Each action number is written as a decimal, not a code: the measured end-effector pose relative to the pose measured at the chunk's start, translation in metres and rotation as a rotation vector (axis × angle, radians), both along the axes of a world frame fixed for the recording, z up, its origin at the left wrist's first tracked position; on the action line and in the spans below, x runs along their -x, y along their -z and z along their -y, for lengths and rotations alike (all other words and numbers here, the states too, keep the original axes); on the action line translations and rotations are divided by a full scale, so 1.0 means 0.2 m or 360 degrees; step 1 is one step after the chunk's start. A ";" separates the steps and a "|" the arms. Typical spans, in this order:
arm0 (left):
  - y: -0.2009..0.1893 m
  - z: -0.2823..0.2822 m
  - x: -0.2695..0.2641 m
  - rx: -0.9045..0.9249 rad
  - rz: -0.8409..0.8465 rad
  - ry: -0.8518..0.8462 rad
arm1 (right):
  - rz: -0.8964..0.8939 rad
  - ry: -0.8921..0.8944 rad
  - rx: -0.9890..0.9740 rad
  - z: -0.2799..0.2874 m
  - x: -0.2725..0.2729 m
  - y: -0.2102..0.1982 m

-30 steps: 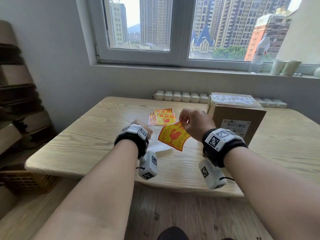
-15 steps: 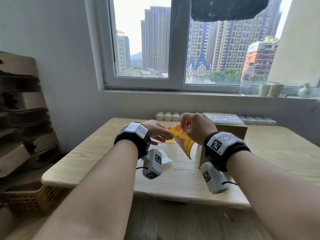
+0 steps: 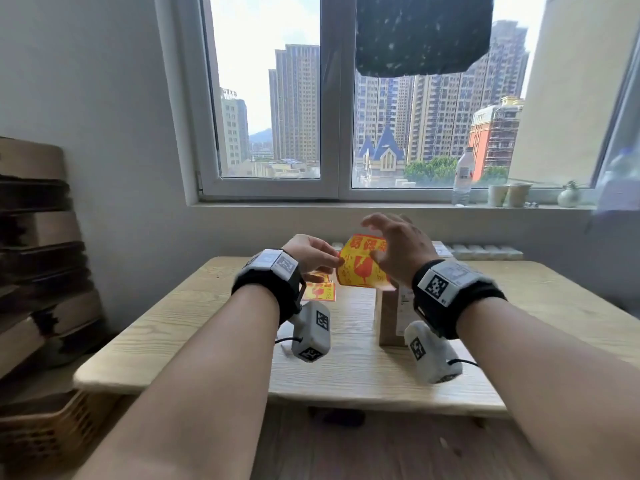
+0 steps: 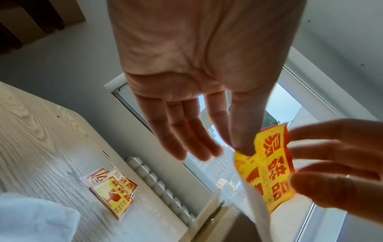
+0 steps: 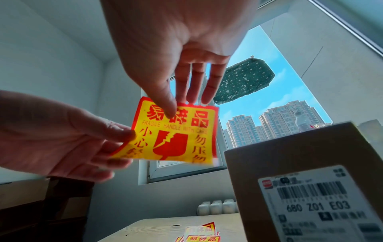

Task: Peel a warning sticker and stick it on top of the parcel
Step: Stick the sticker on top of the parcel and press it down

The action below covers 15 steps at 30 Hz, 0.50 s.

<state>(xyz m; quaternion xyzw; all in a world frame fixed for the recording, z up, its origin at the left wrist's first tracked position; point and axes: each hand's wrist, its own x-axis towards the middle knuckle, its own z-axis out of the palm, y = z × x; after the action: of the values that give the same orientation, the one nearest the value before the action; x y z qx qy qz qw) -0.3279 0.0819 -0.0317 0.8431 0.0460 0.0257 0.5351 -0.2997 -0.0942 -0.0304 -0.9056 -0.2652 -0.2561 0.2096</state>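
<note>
Holding a yellow-and-red warning sticker point(image 3: 360, 268) in the air, the person kept both hands raised just above and to the window side of the near edge of a brown cardboard parcel point(image 5: 290, 157), which stood on a pale wooden table point(image 3: 346, 368). The left hand point(image 3: 311, 254) pinched the sticker's left edge between thumb and fingertips. The right hand point(image 3: 398, 251) was spread, its fingers straight and apart, with only the forefinger tip touching the sticker near its top edge, as the right wrist view showed.

The sticker hung curled and slightly bowed, so it looked thin, light and floppy, likely to fold onto itself if its tacky back were already bare. Whether the backing was fully off could not be told, though a pale strip trailed beside it in the left wrist view. It seemed best gripped by opposite edges or corners, kept taut, and lowered one edge first onto the parcel's top.

Beyond the parcel's left side, a small stack of spare stickers point(image 4: 111, 191) lay on the table. The parcel's near face carried a white barcode label point(image 5: 311, 199).
</note>
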 end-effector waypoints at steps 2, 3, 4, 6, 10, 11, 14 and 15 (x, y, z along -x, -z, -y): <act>-0.04 0.02 -0.01 0.0080 0.0109 -0.0083 | 0.0013 0.0035 -0.0104 0.04 0.00 -0.03; -0.06 0.03 -0.02 0.0143 0.0152 -0.0108 | -0.0010 0.0077 -0.0205 0.06 -0.01 -0.04; -0.08 0.04 -0.02 0.0218 0.0186 -0.0121 | -0.0042 0.0122 -0.0320 0.09 -0.02 -0.06; -0.11 0.08 -0.05 0.0404 0.0221 -0.0116 | -0.0110 0.0220 -0.0487 0.14 -0.06 -0.07; -0.11 0.18 -0.13 0.0562 0.0181 -0.0069 | -0.0304 0.0302 -0.0655 0.26 -0.11 -0.06; -0.10 0.21 -0.15 0.0561 0.0172 -0.0050 | -0.0303 0.0330 -0.0718 0.29 -0.12 -0.05; -0.07 0.30 -0.22 0.0562 0.0167 -0.0031 | -0.0291 0.0432 -0.0901 0.37 -0.15 -0.06; -0.07 0.33 -0.24 0.0569 0.0171 -0.0030 | -0.0304 0.0448 -0.0930 0.39 -0.16 -0.05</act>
<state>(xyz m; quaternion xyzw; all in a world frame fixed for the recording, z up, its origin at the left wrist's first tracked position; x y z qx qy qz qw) -0.2789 0.0152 -0.0178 0.7316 0.0291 0.0671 0.6778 -0.2667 -0.1718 -0.0194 -0.8549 -0.0319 -0.2617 0.4467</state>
